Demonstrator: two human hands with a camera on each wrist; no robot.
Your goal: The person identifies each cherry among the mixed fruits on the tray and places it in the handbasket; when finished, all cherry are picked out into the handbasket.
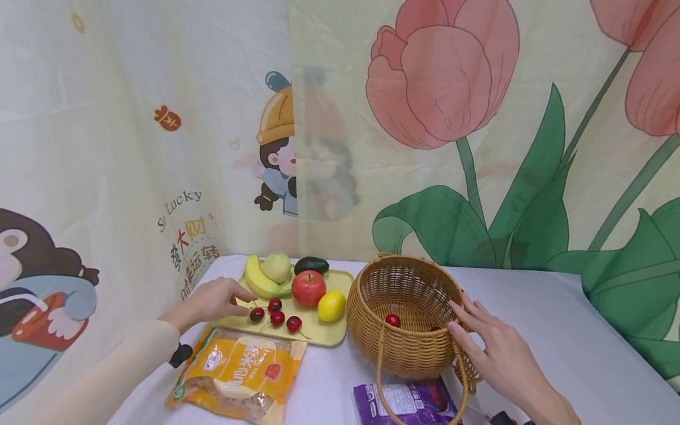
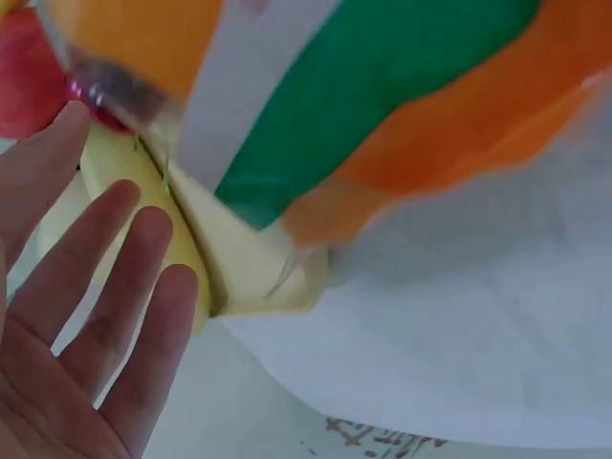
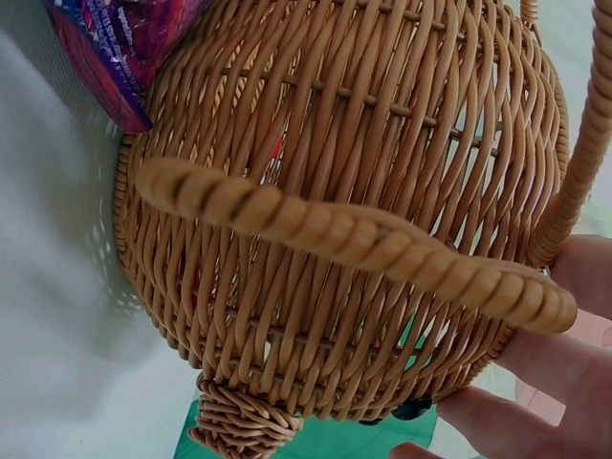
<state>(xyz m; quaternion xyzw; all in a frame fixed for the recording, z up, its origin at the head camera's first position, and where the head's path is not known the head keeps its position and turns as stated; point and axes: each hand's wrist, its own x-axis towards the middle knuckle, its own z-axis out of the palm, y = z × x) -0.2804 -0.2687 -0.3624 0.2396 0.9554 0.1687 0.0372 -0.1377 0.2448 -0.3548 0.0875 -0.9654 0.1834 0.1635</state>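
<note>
Nearest, between five and six o'clock, a purple packet (image 1: 406,407) carries a label too small to read; at seven, an orange bag (image 1: 249,369) bears white Chinese characters. The curtain (image 1: 133,195) reads "So Lucky" at nine. The left hand (image 1: 218,301), loose and grasping nothing, is beside four cherries (image 1: 294,324) on the tray (image 1: 325,335). The right hand (image 1: 502,345), unclenched, touches the basket (image 1: 398,354); tabletop (image 1: 536,313) stretches past its three o'clock.

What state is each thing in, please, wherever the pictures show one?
Wicker basket: standing, open-topped, red fruit inside.
Basket handle: hanging down in front.
Tray: loaded.
Cherries: four loose on tray.
Banana: unpeeled.
Orange bag: lying down; sealing unclear.
Purple packet: lying down; sealing unclear.
Left hand: empty, beside cherries.
Right hand: touching basket.
</note>
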